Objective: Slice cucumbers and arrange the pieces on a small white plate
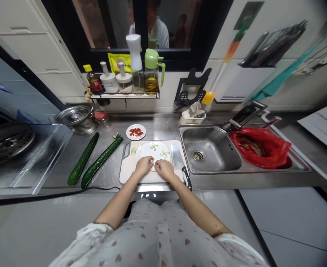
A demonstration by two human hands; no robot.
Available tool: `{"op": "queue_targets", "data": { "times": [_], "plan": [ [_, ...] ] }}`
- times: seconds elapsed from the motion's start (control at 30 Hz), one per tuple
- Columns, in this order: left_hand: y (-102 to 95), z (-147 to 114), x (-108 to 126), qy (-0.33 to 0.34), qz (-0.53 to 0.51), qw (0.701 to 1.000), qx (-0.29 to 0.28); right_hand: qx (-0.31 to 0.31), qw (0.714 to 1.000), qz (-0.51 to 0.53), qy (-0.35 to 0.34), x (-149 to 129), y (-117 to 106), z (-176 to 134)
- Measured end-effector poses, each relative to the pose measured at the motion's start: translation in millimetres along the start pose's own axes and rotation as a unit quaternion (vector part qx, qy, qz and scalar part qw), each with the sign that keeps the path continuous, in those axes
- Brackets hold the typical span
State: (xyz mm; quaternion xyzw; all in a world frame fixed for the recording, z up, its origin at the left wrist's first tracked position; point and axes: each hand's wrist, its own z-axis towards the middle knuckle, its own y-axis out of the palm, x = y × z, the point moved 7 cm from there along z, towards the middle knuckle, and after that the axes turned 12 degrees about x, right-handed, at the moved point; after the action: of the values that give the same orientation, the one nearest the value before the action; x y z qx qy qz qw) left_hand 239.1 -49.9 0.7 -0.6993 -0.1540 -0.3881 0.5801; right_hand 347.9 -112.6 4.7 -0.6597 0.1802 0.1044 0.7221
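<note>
Both hands meet over the near edge of a white square plate [143,151] that lies on a cutting board [128,174]. My left hand [144,165] and my right hand [164,168] have their fingertips pinched on small pale-green cucumber slices [153,162], mostly hidden by the fingers. Two pinwheel shapes of cucumber slices [153,147] sit on the plate's far and right parts. A short row of cut cucumber slices [133,151] rests on the board to the left. Right of the plate lies a cleaver [177,155], its black handle towards me.
Two cucumbers [84,159] lie on the steel counter at left. Behind the board stands a small plate [128,135] of chopped red pieces. A sink [212,148] and a red plastic bag [263,148] are at right. Above, a shelf [124,95] holds bottles and jars.
</note>
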Motion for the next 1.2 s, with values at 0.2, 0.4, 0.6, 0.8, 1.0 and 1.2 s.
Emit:
{"op": "queue_targets", "data": {
  "times": [0.2, 0.4, 0.6, 0.8, 1.0, 1.2],
  "plan": [
    [3.4, -3, 5, 0.031, 0.149, 0.988, -0.033, -0.026, 0.998, -0.052, -0.018, -4, 5, -4],
    [0.5, -5, 8, 0.051, 0.177, 0.982, -0.029, 0.000, 0.998, -0.063, -0.019, -7, 8, -6],
    [-0.8, -7, 12, 0.082, 0.161, 0.983, -0.023, 0.041, 0.998, -0.040, -0.021, -1, 5, -10],
    [2.3, -6, 9, 0.082, 0.160, 0.983, -0.017, 0.050, 0.997, -0.036, -0.040, 1, 2, -15],
    [0.4, -8, 9, 0.085, 0.160, 0.983, -0.014, 0.062, 0.996, -0.041, -0.045, -3, 3, -17],
    [0.0, -8, 7, 0.085, 0.169, 0.982, -0.015, 0.066, 0.996, -0.046, -0.044, -6, -1, -17]
  ]
}}
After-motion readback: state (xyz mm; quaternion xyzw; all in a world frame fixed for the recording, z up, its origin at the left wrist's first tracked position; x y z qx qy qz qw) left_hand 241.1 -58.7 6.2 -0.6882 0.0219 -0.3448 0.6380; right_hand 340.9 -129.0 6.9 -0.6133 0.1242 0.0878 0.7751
